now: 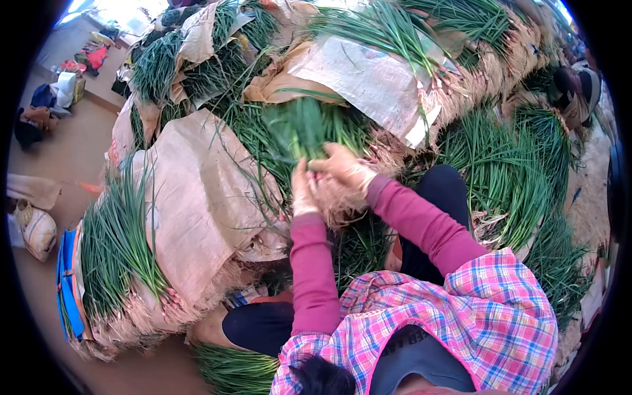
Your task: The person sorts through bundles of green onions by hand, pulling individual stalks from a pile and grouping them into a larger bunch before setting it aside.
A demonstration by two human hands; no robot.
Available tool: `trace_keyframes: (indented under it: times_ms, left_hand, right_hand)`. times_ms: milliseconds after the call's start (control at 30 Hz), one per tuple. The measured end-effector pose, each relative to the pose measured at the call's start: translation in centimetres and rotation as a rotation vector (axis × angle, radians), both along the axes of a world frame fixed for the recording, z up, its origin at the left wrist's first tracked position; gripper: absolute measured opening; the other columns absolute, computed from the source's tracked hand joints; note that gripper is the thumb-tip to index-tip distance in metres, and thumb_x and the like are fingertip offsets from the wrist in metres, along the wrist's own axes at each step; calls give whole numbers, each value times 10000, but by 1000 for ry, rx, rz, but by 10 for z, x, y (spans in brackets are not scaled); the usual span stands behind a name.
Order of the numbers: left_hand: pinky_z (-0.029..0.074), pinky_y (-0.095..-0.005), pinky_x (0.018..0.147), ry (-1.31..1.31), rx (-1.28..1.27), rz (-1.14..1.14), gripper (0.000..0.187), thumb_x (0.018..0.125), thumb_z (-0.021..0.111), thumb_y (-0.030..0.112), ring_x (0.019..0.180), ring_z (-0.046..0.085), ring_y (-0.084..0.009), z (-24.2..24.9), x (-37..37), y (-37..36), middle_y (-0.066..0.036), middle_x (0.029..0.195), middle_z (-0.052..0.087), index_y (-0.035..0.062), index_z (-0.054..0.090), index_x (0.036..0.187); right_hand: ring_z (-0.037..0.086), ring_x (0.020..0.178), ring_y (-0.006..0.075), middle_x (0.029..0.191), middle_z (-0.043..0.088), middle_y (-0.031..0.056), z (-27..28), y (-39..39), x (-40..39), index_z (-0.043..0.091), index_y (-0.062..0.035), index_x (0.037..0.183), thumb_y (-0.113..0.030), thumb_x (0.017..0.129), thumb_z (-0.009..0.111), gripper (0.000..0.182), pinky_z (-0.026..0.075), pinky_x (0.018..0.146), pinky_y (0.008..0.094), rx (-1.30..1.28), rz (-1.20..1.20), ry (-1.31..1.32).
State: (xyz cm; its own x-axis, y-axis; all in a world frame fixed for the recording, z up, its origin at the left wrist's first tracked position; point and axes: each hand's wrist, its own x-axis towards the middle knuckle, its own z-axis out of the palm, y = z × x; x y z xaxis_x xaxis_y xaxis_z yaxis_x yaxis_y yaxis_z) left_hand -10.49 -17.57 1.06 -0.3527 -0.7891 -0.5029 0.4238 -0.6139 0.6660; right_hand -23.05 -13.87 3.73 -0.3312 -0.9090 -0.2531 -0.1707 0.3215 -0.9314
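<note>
Both my hands meet in front of me at a bunch of spring onions [296, 128], whose green leaves point away and are smeared by motion. My left hand [303, 187] grips the lower stems from the left side. Across the same stems, close to the reddish-white bulbs, lies my right hand [343, 166] with its fingers bent round them. Pale, stringy roots [332, 197] hang below the hands towards my knees. More spring onions lie directly behind the bunch, partly under a brown sheet [289, 79]. Exactly which stems each hand holds is hidden.
A pale sheet [204, 178] covers a heap on the left, with spring onions [122, 243] along it. Another sheet [362, 79] tops the heap ahead. Loose spring onions [500, 171] lie at right. A striped bag [36, 230] stands on the floor [85, 138].
</note>
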Motion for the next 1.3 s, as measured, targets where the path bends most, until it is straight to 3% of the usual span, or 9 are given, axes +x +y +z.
trace_keyframes:
  times_ms: [300, 367, 433, 633, 900, 1033, 1167, 1233, 1300]
  left_hand:
    - [436, -406, 821, -358, -443, -66, 875, 741, 638, 677, 949, 507, -228, -30, 48, -1, -116, 1094, 544, 1, 467, 1270]
    - [487, -283, 743, -710, -419, 62, 903, 773, 715, 511, 871, 583, -157, -36, 25, -3, -88, 1010, 614, -11, 320, 1394]
    - [486, -351, 857, -759, -551, -149, 1063, 702, 778, 508, 982, 598, -246, -24, 0, -3, -166, 1102, 610, -14, 220, 1440]
    - [517, -313, 703, -360, -254, 57, 536, 848, 655, 239, 823, 603, -202, 19, -24, 27, -124, 970, 593, -7, 421, 1263]
    - [458, -279, 748, -45, -315, 101, 394, 951, 495, 222, 896, 547, -139, 9, -16, 50, -50, 1084, 583, 34, 473, 1297]
    - [439, -405, 953, 108, -93, -203, 598, 921, 572, 310, 1123, 511, -254, -62, 17, 2, -145, 1285, 478, -29, 352, 1363]
    - [416, -407, 992, -229, -247, -80, 648, 916, 581, 318, 1207, 490, -316, -35, 48, 53, -181, 1379, 425, -20, 299, 1392]
    - [402, -404, 988, -784, -782, -55, 610, 896, 578, 275, 1182, 489, -326, -104, 59, 74, -175, 1334, 483, 30, 329, 1396]
    - [386, -451, 1008, -1388, -1063, -286, 662, 859, 580, 254, 1202, 466, -391, -85, 55, 132, -234, 1323, 474, 28, 312, 1420]
  right_hand:
    - [501, 1177, 382, 1250, 507, 253, 30, 8, 16, 381, 6, 1363, -604, 709, 676, 941, 423, 957, 430, 121, 175, 685]
    - [485, 1220, 330, 1333, 443, 283, -20, 7, -3, 221, 35, 1433, -649, 690, 684, 1111, 435, 953, 391, -137, -370, 1162]
    - [455, 1256, 351, 1391, 384, 300, -34, 3, -31, -11, 12, 1474, -683, 663, 693, 1280, 410, 993, 380, 118, -230, 72]
    - [640, 755, 169, 1031, 637, 114, -11, -1, -24, 374, -52, 1363, -93, 751, 777, 734, 534, 590, 280, -152, -189, -623]
    - [636, 848, 179, 1140, 617, 139, 55, 0, -57, 369, -20, 1388, -107, 779, 732, 714, 542, 686, 281, -318, -30, -802]
    - [591, 1066, 261, 1222, 572, 214, -42, -33, -106, 418, 26, 1352, -290, 800, 738, 712, 469, 900, 306, -41, -51, -83]
    - [526, 1169, 296, 1272, 542, 213, -28, -4, -106, 394, 32, 1363, -219, 813, 713, 684, 412, 1001, 360, -186, -181, -64]
    - [590, 1060, 247, 1228, 580, 166, -30, 14, -93, 513, -19, 1282, -141, 852, 661, 471, 485, 898, 322, -359, -376, 775]
    - [605, 1004, 199, 1143, 619, 125, -22, 35, -66, 577, -31, 1197, -149, 858, 662, 369, 507, 838, 293, -562, -289, 335]
